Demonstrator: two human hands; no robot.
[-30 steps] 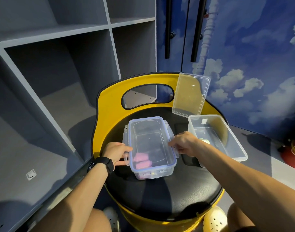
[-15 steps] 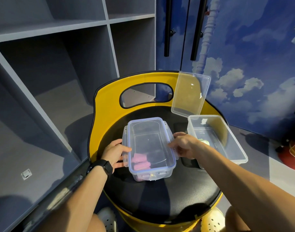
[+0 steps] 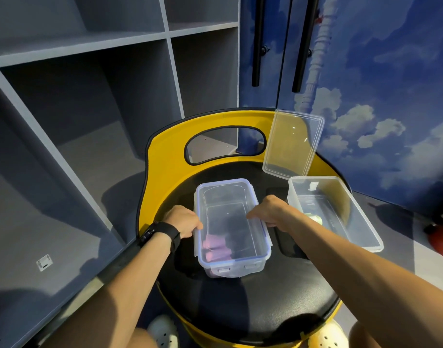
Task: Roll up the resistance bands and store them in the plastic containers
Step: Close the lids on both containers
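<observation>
A clear lidded container (image 3: 228, 197) with a blue seal stands in the middle of the black stool seat (image 3: 240, 302). Two pink rolled bands (image 3: 215, 248) lie in its near left corner. My left hand (image 3: 184, 221) grips the container's left side latch, fingers curled over the lid edge. On the opposite side, my right hand (image 3: 270, 212) curls over the right latch. To the right stands an open container (image 3: 361, 209) with a pale green rolled band (image 3: 314, 218) partly hidden behind my right forearm.
A loose clear lid (image 3: 293, 144) leans against the stool's yellow backrest (image 3: 165, 156). Grey open shelving (image 3: 89, 121) fills the left side. A blue cloud-painted wall with black door handles (image 3: 258, 41) stands behind. A red object (image 3: 441, 242) sits on the floor at right.
The side latches that stuck out from the lidded container now lie folded down against its walls. Both hands have closed in on the lid's edges.
</observation>
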